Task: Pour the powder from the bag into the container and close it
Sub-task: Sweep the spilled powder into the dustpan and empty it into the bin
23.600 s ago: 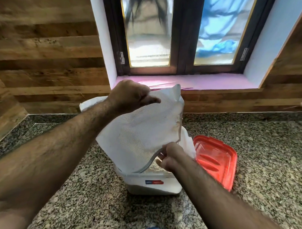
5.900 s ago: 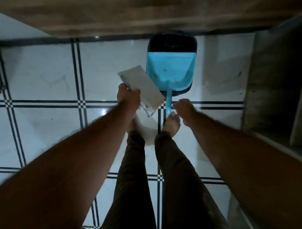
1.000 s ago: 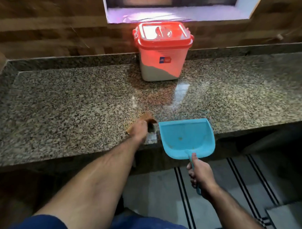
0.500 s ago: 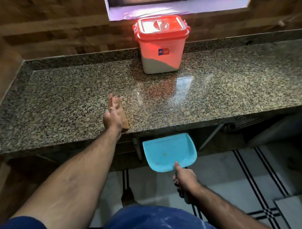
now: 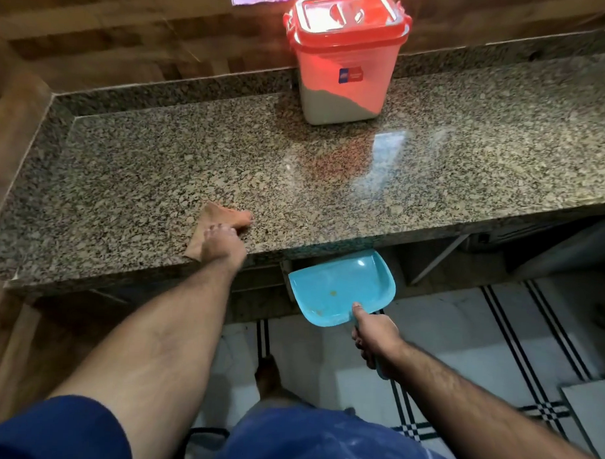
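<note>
The clear container (image 5: 340, 79) stands at the back of the granite counter (image 5: 330, 175), under the window, partly filled with pale powder. Its red lid (image 5: 348, 19) sits on top, closed. The bag is not in view. My left hand (image 5: 223, 240) presses a brown piece of card (image 5: 205, 226) flat on the counter near the front edge. My right hand (image 5: 372, 338) grips the handle of a blue dustpan (image 5: 340, 289), held just below the counter's front edge, to the right of my left hand.
A wood-panelled wall (image 5: 129, 34) rises behind and left of the counter. Below lies a white tiled floor (image 5: 462, 338) with dark stripes. My foot (image 5: 268, 375) stands under the counter edge. A few crumbs lie in the dustpan.
The dustpan dropped from counter height to just under the front edge and shifted left. My left hand with the card moved left along the counter, then back toward the front edge.
</note>
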`<state>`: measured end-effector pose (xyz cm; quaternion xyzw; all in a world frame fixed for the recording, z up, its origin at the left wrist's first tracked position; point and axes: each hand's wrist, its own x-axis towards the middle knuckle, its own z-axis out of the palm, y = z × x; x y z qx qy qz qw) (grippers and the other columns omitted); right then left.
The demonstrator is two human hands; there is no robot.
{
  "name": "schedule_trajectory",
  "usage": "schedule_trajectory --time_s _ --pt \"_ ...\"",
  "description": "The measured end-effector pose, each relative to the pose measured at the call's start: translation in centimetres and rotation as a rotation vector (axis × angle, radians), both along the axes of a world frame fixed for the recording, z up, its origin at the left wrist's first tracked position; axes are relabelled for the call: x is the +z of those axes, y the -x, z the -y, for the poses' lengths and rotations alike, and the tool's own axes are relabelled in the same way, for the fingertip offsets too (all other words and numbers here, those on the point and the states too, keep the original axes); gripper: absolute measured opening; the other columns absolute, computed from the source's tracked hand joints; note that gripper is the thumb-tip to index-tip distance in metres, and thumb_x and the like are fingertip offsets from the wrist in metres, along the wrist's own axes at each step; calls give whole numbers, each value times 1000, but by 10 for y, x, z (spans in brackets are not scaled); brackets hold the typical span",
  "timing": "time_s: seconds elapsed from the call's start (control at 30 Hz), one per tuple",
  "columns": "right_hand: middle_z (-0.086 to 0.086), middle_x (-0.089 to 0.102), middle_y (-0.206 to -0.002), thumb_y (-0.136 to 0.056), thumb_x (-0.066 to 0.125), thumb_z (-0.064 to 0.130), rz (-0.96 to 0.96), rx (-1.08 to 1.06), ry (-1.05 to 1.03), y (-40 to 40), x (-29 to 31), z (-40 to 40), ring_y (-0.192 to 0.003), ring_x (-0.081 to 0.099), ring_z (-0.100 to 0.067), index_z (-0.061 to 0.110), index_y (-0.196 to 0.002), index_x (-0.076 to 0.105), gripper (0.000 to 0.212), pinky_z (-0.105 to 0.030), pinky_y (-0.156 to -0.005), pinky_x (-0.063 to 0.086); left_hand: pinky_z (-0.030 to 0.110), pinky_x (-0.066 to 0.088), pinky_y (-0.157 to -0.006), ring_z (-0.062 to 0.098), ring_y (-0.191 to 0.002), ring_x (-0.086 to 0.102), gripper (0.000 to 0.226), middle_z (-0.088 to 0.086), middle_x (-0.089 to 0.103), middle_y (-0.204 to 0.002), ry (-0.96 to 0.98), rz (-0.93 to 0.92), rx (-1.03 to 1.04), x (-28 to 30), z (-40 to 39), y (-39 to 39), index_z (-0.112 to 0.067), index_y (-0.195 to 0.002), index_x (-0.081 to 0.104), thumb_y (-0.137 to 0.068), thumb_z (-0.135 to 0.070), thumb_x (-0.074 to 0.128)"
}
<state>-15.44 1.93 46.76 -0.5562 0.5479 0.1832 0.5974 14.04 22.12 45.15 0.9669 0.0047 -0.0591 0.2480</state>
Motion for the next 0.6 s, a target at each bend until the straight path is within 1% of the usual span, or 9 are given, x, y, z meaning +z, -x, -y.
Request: schedule_trajectory --time_s 0.03,0.07,0.17,0.3,0.37,0.4,0.47,0.53,0.6 --pt "-3 46 -58 -97 52 69 -4 1 0 -3 -1 -1 -40 32 -17 18 -66 55 60 -26 -48 23 38 54 -113 23 -128 65 40 -3 64 -150 -23 18 20 -11 13 13 -30 -141 68 -109 -24 44" --pt "-3 46 -58 -98 53 69 -4 -3 -1 -6 -1 -2 -39 32 -17 17 -66 55 60 -25 -47 23 36 56 -107 24 -123 67 37 4 68 -144 -27 80 48 -10 30 31 -22 -137 69 -112 -24 42" --pt "-2 45 -56 -101 53 66 2 -24 -3 -18 -1 -5 -38 31 -16 16 -70 56 59 -24 -45 23 25 49 -77 12 -89 60 25 -9 67 -108 83 233 -62 4 91 73 -22 -102 67 -112 -23 45" --pt "-1 46 -53 -103 51 64 -6 -47 1 -28 5 0 -38 33 -16 14 -74 59 59 -23 -44 25 27 56 -54 14 -76 64 31 7 68 -112 326 -173 -263 33 157 69 -19 -114 66 -116 -29 37" --pt "0 46 -52 -104 50 63 -18 -48 7 -28 6 6 -37 33 -15 13 -75 58 58 -22 -43 26 28 59 -53 15 -77 68 29 6 71 -109 590 -336 -220 52 166 54 -18 -116 67 -117 -28 40" --pt "0 45 -52 -104 50 63 -22 -51 11 -27 6 10 -37 32 -15 13 -75 58 59 -21 -42 26 31 64 -57 17 -81 72 29 3 71 -107 679 -330 -184 65 164 45 -20 -120 67 -116 -28 40" --pt "0 45 -51 -104 50 65 -31 -64 15 -24 5 17 -37 31 -15 13 -74 58 60 -21 -43 25 40 68 -62 21 -81 74 29 -1 71 -101 632 -128 -192 80 154 24 -30 -114 67 -113 -40 40" --pt "0 46 -53 -101 51 68 -53 -83 21 -23 3 23 -39 32 -16 14 -76 58 60 -22 -44 25 36 64 -57 12 -71 64 31 -4 68 -95 503 148 -161 71 140 6 -35 -103 64 -109 -54 40" --pt "0 46 -54 -99 52 70 -60 -107 20 -23 0 27 -40 31 -16 15 -75 59 60 -24 -46 24 38 63 -57 8 -71 58 32 -6 63 -96 352 293 -154 51 131 3 -24 -117 69 -114 -43 43"
